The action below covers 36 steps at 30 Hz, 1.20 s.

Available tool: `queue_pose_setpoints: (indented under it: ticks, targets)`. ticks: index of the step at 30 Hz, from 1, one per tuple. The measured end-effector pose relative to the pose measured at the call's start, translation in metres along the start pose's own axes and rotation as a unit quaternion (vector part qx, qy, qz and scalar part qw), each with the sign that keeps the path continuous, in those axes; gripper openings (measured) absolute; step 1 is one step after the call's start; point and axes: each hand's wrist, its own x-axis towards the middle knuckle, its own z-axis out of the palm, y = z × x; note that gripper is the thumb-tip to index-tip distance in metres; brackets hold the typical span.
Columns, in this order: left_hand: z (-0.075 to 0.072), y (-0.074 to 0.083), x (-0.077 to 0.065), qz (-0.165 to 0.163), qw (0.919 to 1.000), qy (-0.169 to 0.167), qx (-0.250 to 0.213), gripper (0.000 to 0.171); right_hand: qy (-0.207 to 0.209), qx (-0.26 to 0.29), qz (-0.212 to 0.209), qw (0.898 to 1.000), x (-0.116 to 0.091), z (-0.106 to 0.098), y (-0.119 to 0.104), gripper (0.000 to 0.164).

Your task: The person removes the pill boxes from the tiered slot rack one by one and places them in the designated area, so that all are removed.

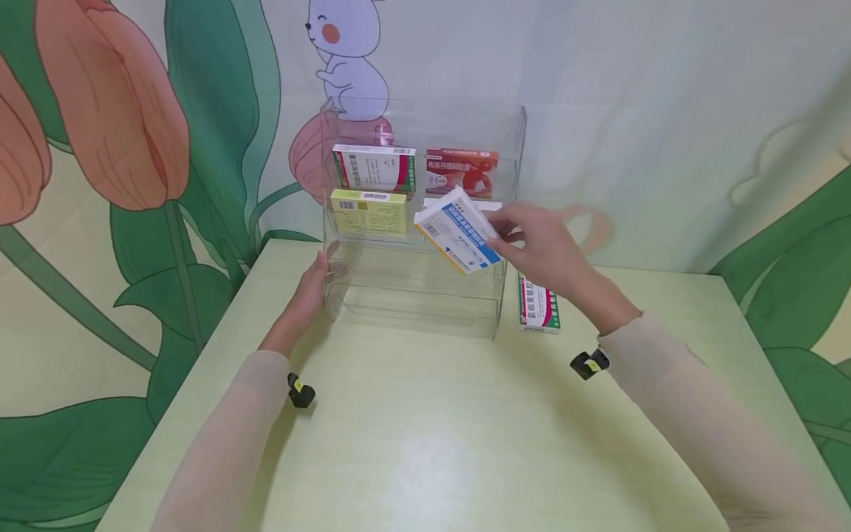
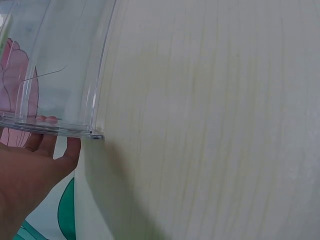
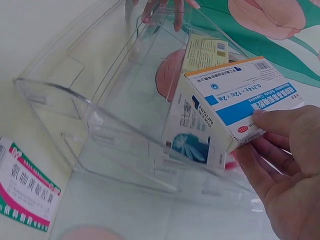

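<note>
A white, blue and orange medicine box [image 1: 459,230] is pinched between the thumb and fingers of my right hand [image 1: 541,244]. It is tilted in front of the clear acrylic rack [image 1: 425,295], at the right of its middle tier. Behind it, partly hidden, stands a white medicine box [image 3: 192,135] with a blue picture. My left hand [image 1: 309,292] touches the rack's left side; in the left wrist view its fingertips [image 2: 72,145] meet the outside of the clear panel. A yellow medicine box [image 1: 368,214] stands in the rack's middle tier, on the left.
In the upper tier stand a white-and-green medicine box [image 1: 374,170] and a red medicine box [image 1: 462,174]. Another white-and-green box [image 1: 538,304] lies on the table [image 1: 425,428], right of the rack. A printed cloth [image 1: 631,133] hangs behind.
</note>
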Motion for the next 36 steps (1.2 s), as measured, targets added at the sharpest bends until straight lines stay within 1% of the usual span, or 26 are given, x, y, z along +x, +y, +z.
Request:
queue_pose_setpoints:
  ticks: [5, 8, 11, 15, 17, 20, 23, 26, 28, 33, 35, 36]
  targets:
    - [0.002, -0.005, 0.001, 0.006, 1.0000, -0.002, -0.004, 0.070, 0.016, -0.025, -0.034, 0.999, -0.017, -0.018, 0.008, 0.036]
    - [0.003, -0.006, 0.001, 0.003, 1.0000, -0.002, -0.005, 0.071, 0.026, -0.045, -0.046, 0.998, -0.029, -0.029, 0.014, 0.032]
    - [0.003, -0.007, 0.000, 0.002, 1.0000, -0.001, -0.007, 0.072, 0.030, -0.054, -0.040, 0.997, -0.041, -0.039, 0.020, 0.031]
    - [0.003, -0.008, 0.000, 0.004, 1.0000, -0.001, -0.003, 0.070, 0.040, -0.062, -0.020, 0.997, -0.058, -0.050, 0.030, 0.033]
    - [0.002, -0.008, 0.000, 0.003, 1.0000, -0.002, -0.005, 0.071, 0.052, -0.066, -0.006, 0.996, -0.067, -0.056, 0.036, 0.033]
    - [0.002, -0.008, 0.001, 0.000, 1.0000, -0.005, -0.004, 0.072, 0.074, -0.059, 0.022, 0.995, -0.079, -0.063, 0.049, 0.033]
    - [0.003, -0.007, 0.001, -0.008, 0.9999, -0.009, -0.003, 0.073, 0.093, -0.040, 0.062, 0.993, -0.089, -0.070, 0.061, 0.036]
    - [0.002, -0.006, 0.001, -0.007, 0.9999, -0.011, 0.003, 0.072, 0.102, -0.025, 0.104, 0.989, -0.096, -0.076, 0.074, 0.042]
    - [0.001, -0.006, 0.000, 0.001, 0.9999, -0.012, 0.005, 0.071, 0.107, -0.013, 0.128, 0.986, -0.102, -0.079, 0.081, 0.044]
    - [-0.002, -0.005, 0.002, 0.008, 0.9999, -0.011, 0.006, 0.072, 0.101, -0.001, 0.181, 0.978, -0.113, -0.078, 0.105, 0.049]
    - [-0.004, -0.005, 0.002, 0.008, 0.9999, -0.011, 0.007, 0.073, 0.091, 0.002, 0.206, 0.974, -0.116, -0.074, 0.120, 0.056]
    - [-0.004, -0.001, 0.001, 0.003, 0.9999, -0.013, 0.006, 0.071, 0.087, 0.008, 0.218, 0.972, -0.117, -0.071, 0.129, 0.060]
